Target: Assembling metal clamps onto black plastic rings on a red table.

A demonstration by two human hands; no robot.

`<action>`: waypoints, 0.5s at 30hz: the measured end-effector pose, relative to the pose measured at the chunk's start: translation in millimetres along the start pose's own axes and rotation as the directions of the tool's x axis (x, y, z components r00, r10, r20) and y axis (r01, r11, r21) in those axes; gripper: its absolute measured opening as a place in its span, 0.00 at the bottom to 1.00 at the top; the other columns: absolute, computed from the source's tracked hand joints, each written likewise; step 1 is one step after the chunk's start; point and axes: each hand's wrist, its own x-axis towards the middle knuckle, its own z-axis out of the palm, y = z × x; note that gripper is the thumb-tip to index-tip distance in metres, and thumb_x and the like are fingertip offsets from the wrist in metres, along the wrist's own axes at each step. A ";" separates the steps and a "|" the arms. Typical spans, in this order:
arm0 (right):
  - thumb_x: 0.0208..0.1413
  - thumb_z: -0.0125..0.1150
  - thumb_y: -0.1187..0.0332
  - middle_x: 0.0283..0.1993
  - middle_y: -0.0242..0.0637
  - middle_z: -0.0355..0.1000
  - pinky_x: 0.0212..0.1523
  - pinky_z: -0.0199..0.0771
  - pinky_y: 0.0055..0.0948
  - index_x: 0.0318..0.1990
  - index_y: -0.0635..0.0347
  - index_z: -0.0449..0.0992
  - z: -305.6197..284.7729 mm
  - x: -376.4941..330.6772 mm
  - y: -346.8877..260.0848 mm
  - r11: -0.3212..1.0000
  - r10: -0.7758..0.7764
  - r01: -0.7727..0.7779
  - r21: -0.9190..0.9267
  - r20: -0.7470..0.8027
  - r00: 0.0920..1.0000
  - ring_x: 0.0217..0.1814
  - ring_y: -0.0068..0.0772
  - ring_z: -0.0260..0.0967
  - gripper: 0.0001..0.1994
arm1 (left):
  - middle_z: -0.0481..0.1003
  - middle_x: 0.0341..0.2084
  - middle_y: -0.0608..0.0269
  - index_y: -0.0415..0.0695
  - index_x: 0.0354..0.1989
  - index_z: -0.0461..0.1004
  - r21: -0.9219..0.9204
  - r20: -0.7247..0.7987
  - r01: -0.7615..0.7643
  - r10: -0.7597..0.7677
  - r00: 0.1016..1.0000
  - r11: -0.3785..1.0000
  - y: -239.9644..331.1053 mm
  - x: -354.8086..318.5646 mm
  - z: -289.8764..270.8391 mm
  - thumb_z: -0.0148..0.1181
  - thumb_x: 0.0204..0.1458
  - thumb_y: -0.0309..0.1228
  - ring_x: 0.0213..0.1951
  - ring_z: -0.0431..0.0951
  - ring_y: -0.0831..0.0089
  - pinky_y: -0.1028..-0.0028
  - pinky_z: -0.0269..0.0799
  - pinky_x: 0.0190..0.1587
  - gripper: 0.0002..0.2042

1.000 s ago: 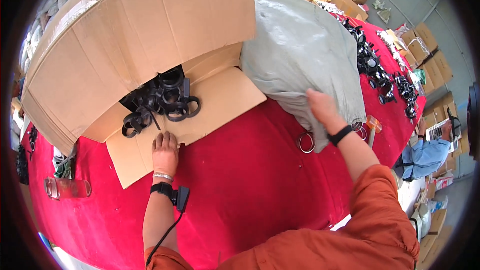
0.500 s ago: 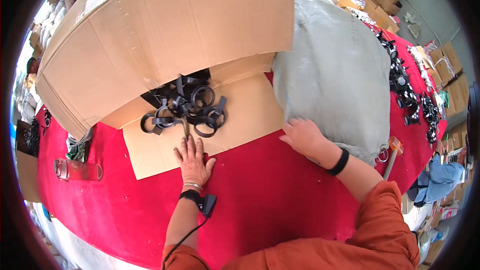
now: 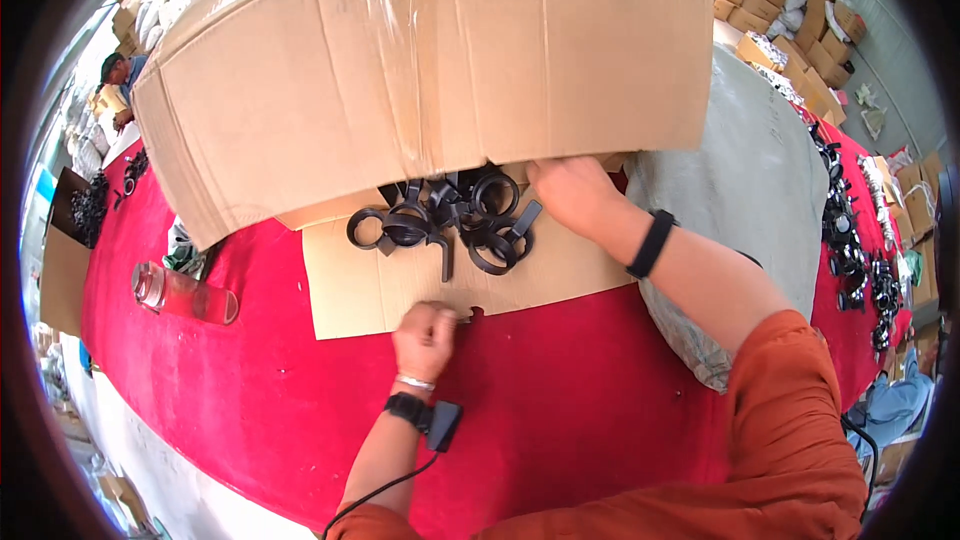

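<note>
A large cardboard box (image 3: 430, 60) stands ahead with its opening toward me, and its lower flap (image 3: 400, 290) lies flat on the red cloth. Black ring-shaped clamps (image 3: 490, 240) sit heaped at the opening, some spilling onto the flap. My left hand (image 3: 425, 340) is closed at the flap's near edge; a small dark bit shows by its fingertips, too small to name. My right hand (image 3: 580, 200) is at the box's upper wall edge, right of the clamps. Its fingertips are partly hidden there, so its grip is unclear.
A big grey-green sack (image 3: 690, 280) stands right of the box. A clear reddish bottle (image 3: 185, 293) lies at the left on the red cloth (image 3: 560, 390). More dark metal parts (image 3: 845, 240) are strewn at the far right. Another person (image 3: 122, 75) is at the far left.
My left hand has gone from flat with spread fingers to closed. My right hand has moved from beside the sack up to the box's opening. The view has shifted.
</note>
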 end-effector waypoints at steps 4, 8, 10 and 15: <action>0.44 0.51 0.73 0.43 0.43 0.67 0.50 0.64 0.39 0.34 0.62 0.72 12.0 -57.8 23.8 0.981 -0.153 0.101 -0.167 -0.336 0.930 0.50 0.43 0.65 0.08 | 0.65 0.49 0.42 0.35 0.45 0.66 0.209 -0.625 0.037 0.105 0.773 0.977 -8.5 59.0 -41.9 0.52 0.53 0.37 0.45 0.69 0.50 0.64 0.65 0.48 0.17; 0.42 0.50 0.73 0.36 0.38 0.65 0.43 0.66 0.36 0.27 0.60 0.72 10.5 -96.2 17.9 0.988 -0.143 0.122 -0.095 -0.268 0.953 0.42 0.40 0.64 0.04 | 0.59 0.57 0.48 0.37 0.55 0.62 -0.109 -0.329 0.022 -0.057 0.943 0.994 -49.6 111.1 -78.9 0.43 0.58 0.41 0.59 0.58 0.55 0.69 0.53 0.60 0.23; 0.41 0.51 0.73 0.36 0.38 0.64 0.43 0.65 0.35 0.27 0.60 0.71 3.4 -121.7 26.5 0.992 -0.107 0.097 -0.080 -0.141 0.984 0.41 0.40 0.63 0.04 | 0.57 0.59 0.48 0.37 0.57 0.61 -0.053 -0.353 0.044 -0.060 0.934 0.998 -33.2 118.1 -64.2 0.43 0.58 0.42 0.61 0.56 0.57 0.70 0.51 0.61 0.24; 0.39 0.52 0.75 0.36 0.38 0.63 0.41 0.64 0.33 0.31 0.60 0.69 2.8 -155.2 48.2 0.998 -0.053 0.047 -0.036 -0.184 0.982 0.40 0.41 0.62 0.07 | 0.56 0.59 0.48 0.35 0.57 0.60 0.134 -0.269 -0.170 0.201 0.942 0.976 15.2 117.5 -8.5 0.51 0.54 0.39 0.62 0.55 0.58 0.69 0.48 0.63 0.26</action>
